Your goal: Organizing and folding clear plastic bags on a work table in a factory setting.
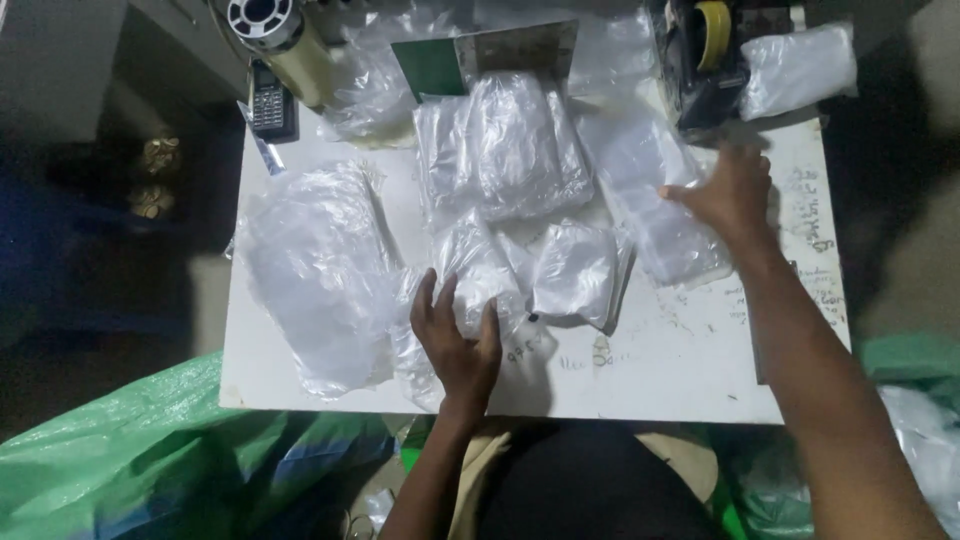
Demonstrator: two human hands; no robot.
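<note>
The left hand (pixel 458 340) lies flat, fingers spread, on a clear plastic packet (pixel 478 272) at six o'clock of the white table (pixel 650 370). The right hand (pixel 728 192) (open, holding nothing) rests on a flat stack of plastic bags (pixel 655 195) at three o'clock.

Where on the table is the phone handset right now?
In the head view, the dark phone handset lies at the white table's far left corner, beside the cream machine.
</note>
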